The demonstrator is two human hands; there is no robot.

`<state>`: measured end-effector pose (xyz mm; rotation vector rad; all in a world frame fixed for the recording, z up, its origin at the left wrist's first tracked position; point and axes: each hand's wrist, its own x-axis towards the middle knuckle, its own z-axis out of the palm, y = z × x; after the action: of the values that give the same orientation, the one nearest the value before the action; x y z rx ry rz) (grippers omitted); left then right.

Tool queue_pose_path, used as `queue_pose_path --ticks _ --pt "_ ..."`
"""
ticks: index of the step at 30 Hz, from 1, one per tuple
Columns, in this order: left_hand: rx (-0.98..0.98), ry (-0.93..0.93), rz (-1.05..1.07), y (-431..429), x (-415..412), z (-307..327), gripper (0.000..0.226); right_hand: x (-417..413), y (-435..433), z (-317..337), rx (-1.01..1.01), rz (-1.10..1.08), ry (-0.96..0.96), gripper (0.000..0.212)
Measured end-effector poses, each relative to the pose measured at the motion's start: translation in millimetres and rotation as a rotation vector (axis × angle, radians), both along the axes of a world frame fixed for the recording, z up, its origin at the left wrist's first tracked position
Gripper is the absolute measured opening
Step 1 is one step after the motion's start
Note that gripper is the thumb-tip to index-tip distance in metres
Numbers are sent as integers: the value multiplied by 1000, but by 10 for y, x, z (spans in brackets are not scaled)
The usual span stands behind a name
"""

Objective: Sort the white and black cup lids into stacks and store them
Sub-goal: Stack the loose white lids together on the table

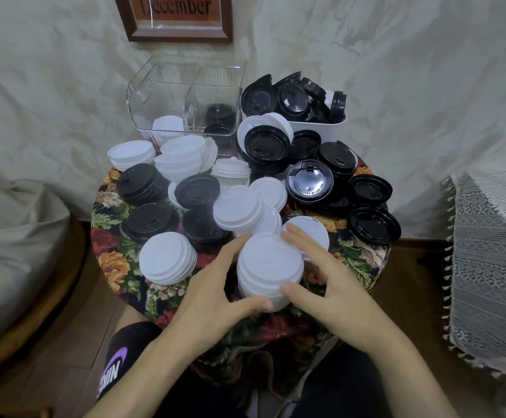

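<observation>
A stack of white lids (268,267) is held at the near edge of the cloth-covered table (110,260). Its left side is wrapped by the curled fingers of the left hand (212,297), its right side by those of the right hand (330,294), with both thumbs pressed to the front. Black lids (309,184) are piled behind it, before a clear box (185,95) and a white tub (321,129).

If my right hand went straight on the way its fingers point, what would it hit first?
Probably the tilted white lids just beyond the stack your right hand holds; depth unclear.

Framed December sign (180,9), floral tablecloth (110,258), lace cloth (488,251)
</observation>
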<state>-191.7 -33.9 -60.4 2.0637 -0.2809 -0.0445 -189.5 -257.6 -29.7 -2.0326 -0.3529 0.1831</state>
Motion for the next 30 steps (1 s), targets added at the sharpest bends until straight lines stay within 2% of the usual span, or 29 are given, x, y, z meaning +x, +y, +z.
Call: queue_pose_path --ticks 5,11,17,24,30 --pt "-22 12 11 18 -4 -47 86 4 67 -17 -67 -99 -40 82" --pt "-21 -3 7 36 32 -87 89 53 -40 -28 139 -10 88 63" --pt "-5 -23 3 29 29 -80 87 50 37 -46 32 -83 17 78" --pt "-42 0 13 16 38 -66 91 61 -43 -31 131 -111 60 62" --pt "-48 23 -34 53 46 -43 92 31 -37 -88 124 -118 76 65"
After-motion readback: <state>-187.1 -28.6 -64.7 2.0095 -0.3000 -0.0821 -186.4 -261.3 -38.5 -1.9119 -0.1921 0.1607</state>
